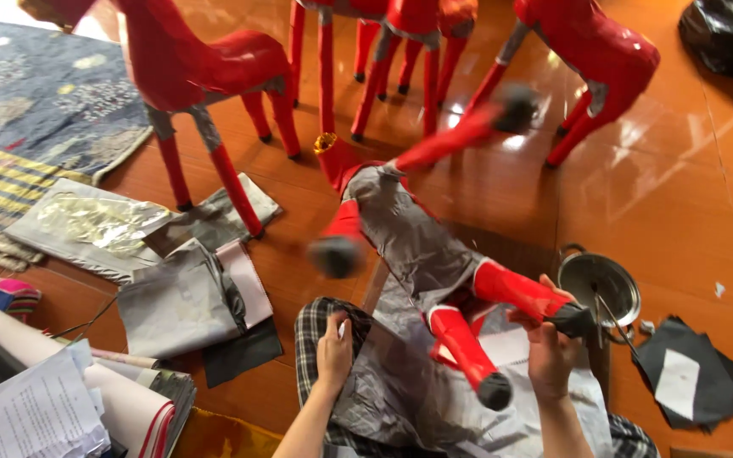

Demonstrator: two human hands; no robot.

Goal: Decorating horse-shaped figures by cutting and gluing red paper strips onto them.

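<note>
A paper horse figure (409,242) lies on its back across my lap, with a grey paper belly, red legs and black hooves. My right hand (549,343) grips one rear leg near its black hoof. My left hand (334,348) rests on my checked trouser knee, beside the grey paper sheet (400,399) under the figure, holding a small white piece. The two front legs look blurred.
Several finished red horse figures (205,72) stand on the orange tiled floor behind. A metal bowl (600,288) with a brush sits right of my hand, with black paper pieces (693,382) beyond. Grey sheets (180,297), paper rolls (120,399) and a patterned rug (36,93) lie left.
</note>
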